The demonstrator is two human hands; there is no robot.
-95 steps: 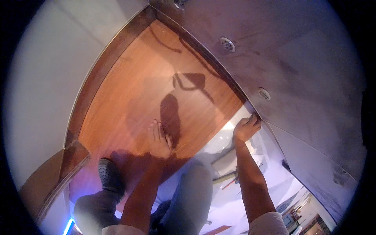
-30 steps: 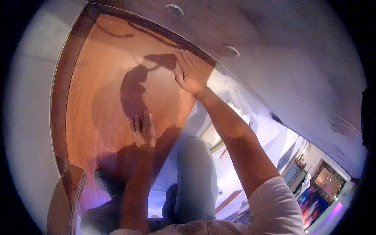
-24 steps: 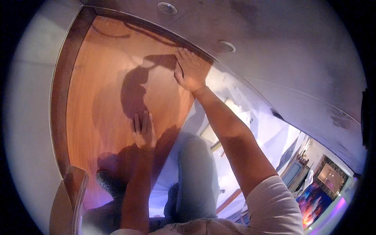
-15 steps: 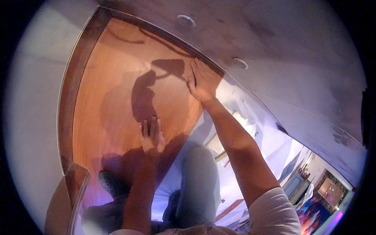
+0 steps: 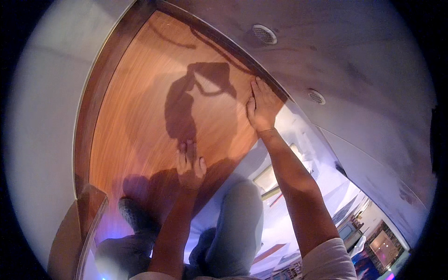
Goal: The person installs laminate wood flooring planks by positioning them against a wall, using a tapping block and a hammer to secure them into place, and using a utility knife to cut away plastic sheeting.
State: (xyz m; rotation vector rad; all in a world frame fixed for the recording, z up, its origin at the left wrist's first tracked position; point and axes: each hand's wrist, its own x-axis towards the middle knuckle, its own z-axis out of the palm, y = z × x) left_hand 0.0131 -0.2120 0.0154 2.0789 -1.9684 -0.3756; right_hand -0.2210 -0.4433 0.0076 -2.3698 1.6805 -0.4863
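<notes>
A wood-grain panel (image 5: 135,140) of orange-brown colour lies in front of me, bordered by dark brown trim (image 5: 100,77) along its left and far edges. Flat on its right side, close to the dark trim, rests my right hand (image 5: 263,105), fingers stretched out and holding nothing. My left hand (image 5: 190,167) is on or just over the panel's nearer middle, its fingers extended and slightly apart. Whether the left palm fully touches the wood I cannot tell. Dark shadows of my head and arms fall across the panel between the hands.
A grey wall (image 5: 345,60) with round vents (image 5: 264,34) runs along the right. At the left stands a pale wall (image 5: 46,93), with a brown trim piece (image 5: 88,210) near its lower end. My knee (image 5: 240,224) is at the panel's near edge. White sheeting (image 5: 298,224) covers the floor at right.
The view has shifted, so the panel and both hands sit a little farther right in it. The left thumb is spread more from the fingers. My right hand remains flat at the panel's edge.
</notes>
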